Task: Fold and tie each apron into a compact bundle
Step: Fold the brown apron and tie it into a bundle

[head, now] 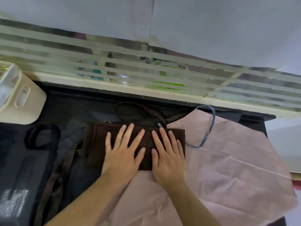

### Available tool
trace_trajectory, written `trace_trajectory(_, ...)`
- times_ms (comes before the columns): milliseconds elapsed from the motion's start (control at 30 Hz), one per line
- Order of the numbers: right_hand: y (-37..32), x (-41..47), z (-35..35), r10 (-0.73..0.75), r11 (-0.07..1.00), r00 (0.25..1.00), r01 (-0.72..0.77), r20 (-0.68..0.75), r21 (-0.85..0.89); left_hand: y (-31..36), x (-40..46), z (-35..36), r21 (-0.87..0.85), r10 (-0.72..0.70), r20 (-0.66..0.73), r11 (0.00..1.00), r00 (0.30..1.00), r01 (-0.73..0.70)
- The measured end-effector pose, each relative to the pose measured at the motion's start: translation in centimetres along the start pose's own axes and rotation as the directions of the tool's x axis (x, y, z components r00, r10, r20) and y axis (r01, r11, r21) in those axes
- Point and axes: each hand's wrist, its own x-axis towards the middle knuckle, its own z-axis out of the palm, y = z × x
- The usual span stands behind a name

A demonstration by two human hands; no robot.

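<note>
A dark brown apron (96,144), folded into a flat rectangle, lies in the middle of the dark table. Its brown straps (140,111) loop loosely behind it toward the wall. My left hand (123,150) presses flat on the fold with fingers spread. Right beside it, my right hand (167,154) also lies flat on the fold's right half. A pink apron (228,160) is spread out under and to the right of the brown one, with a blue neck strap (211,126) curling off its top corner.
A cream-coloured appliance (19,95) stands at the back left. A black apron or bag (24,168) with a loop strap lies at the left. A low frosted glass partition (146,75) runs along the table's far edge.
</note>
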Motion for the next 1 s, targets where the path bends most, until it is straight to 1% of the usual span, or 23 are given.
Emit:
trace_trajectory(67, 1.6, 0.0, 1.3, 0.004, 0.998, 1.000, -0.005, -0.009, -0.066, -3.0, 0.1, 0.4, 0.066, 0.008, -0.050, 0.998, 0.999, -0.005)
trace_trajectory(167, 1.5, 0.1, 2.0, -0.004, 0.996, 1.000, 0.003, -0.011, -0.084, -6.2, -0.1, 0.3, 0.077, -0.001, -0.075, 0.997, 0.997, 0.007)
trace_trajectory(233, 1.5, -0.2, 1.7, 0.060, 0.996, 0.998, -0.062, -0.035, -0.057, -6.8, -0.1, 0.5, 0.091, -0.034, -0.097, 0.995, 0.995, 0.043)
trace_trajectory(300, 1.6, -0.5, 1.0, 0.182, 0.983, 0.982, -0.180, -0.045, 0.045, -7.0, -0.1, 0.4, 0.080, -0.049, -0.102, 0.995, 0.994, 0.057)
trace_trajectory(367, 1.8, -1.1, -0.1, 0.352, 0.921, 0.935, -0.339, -0.037, 0.194, -7.1, -0.2, 0.2, 0.073, -0.050, -0.103, 0.996, 0.993, 0.057)
trace_trajectory(433, 2.1, -1.2, -1.4, 0.497, 0.808, 0.868, -0.461, -0.004, 0.368, -6.7, -0.2, 0.0, 0.059, -0.069, -0.105, 0.995, 0.992, 0.076)
trace_trajectory(467, 2.3, -0.8, -2.1, 0.553, 0.734, 0.832, -0.512, 0.044, 0.446, -6.4, -0.1, -0.3, 0.037, -0.094, -0.101, 0.994, 0.990, 0.098)
trace_trajectory(500, 2.6, -0.4, -2.5, 0.589, 0.670, 0.802, -0.552, 0.096, 0.497, -5.9, -0.2, -0.6, 0.010, -0.124, -0.102, 0.992, 0.987, 0.126)
trace_trajectory(533, 2.8, -0.1, -3.0, 0.604, 0.637, 0.784, -0.582, 0.143, 0.505, -5.2, -0.3, -0.9, -0.018, -0.150, -0.106, 0.989, 0.983, 0.148)
trace_trajectory(600, 3.1, 0.6, -4.1, 0.604, 0.618, 0.771, -0.613, 0.201, 0.492, -3.5, -0.8, -1.6, -0.077, -0.174, -0.136, 0.983, 0.975, 0.165)
trace_trajectory(667, 3.5, 0.8, -5.0, 0.584, 0.660, 0.794, -0.586, 0.169, 0.470, -1.5, -1.4, -2.1, -0.118, -0.150, -0.149, 0.984, 0.977, 0.133)
trace_trajectory(767, 4.5, -0.1, -6.5, 0.525, 0.782, 0.851, -0.490, 0.014, 0.386, 1.6, -2.2, -2.6, -0.174, -0.068, -0.116, 0.984, 0.991, 0.047)
trace_trajectory(833, 4.9, -1.2, -7.2, 0.484, 0.857, 0.869, -0.447, -0.101, 0.255, 3.4, -2.5, -2.4, -0.198, -0.020, -0.105, 0.980, 0.994, -0.002)
trace_trajectory(900, 5.3, -2.7, -8.2, 0.420, 0.907, 0.885, -0.409, -0.200, 0.099, 5.5, -2.8, -2.2, -0.217, 0.009, -0.079, 0.976, 0.997, -0.026)
trace_trajectory(933, 5.5, -3.4, -8.6, 0.384, 0.923, 0.896, -0.381, -0.224, 0.056, 6.4, -2.9, -2.1, -0.225, 0.016, -0.064, 0.974, 0.998, -0.030)
trace_trajectory(967, 5.7, -3.9, -9.0, 0.364, 0.931, 0.906, -0.362, -0.214, 0.049, 7.1, -3.1, -2.0, -0.235, 0.023, -0.053, 0.971, 0.998, -0.035)
trace_trajectory(1000, 6.1, -4.6, -9.6, 0.379, 0.925, 0.909, -0.370, -0.171, 0.084, 8.1, -3.4, -2.0, -0.241, 0.035, -0.043, 0.969, 0.998, -0.044)
